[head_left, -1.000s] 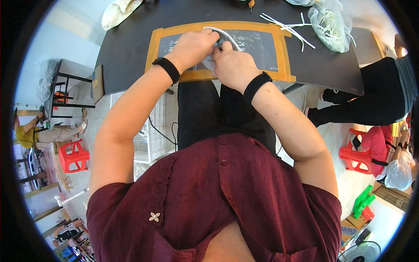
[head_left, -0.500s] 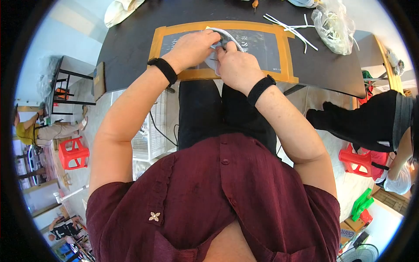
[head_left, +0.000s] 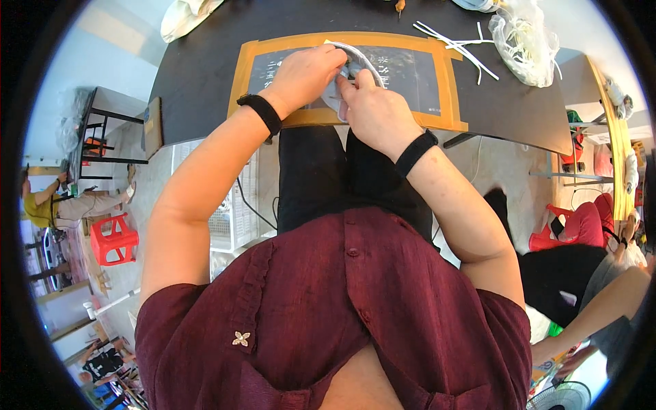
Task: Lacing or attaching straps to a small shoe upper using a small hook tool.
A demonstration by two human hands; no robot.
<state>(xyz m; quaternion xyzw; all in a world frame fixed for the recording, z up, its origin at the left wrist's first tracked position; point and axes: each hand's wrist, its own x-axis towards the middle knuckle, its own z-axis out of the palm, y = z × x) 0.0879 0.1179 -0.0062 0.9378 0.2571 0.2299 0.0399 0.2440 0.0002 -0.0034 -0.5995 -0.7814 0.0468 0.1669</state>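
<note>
A grey-white fabric piece with a curved, thick rim is held between my hands above the front part of the table; its exact kind is hard to make out. My left hand has its fingers bent over the piece's upper left edge. From the right, my right hand pinches into its inner side, thumb and fingers close together. Part of the fabric hangs below, between the two hands. Underneath lies a dark printed sheet, bordered with tan tape on the black table.
White strips and a clear bag of white cords lie at the table's right. A cream cloth is at the far left, an orange-handled tool at the back. Another person's dark-clothed leg is close on my right, near a red stool.
My hands stay on the fabric piece, with the right hand shifted slightly right and down. The person on my right has moved lower and nearer, uncovering shelves behind.
</note>
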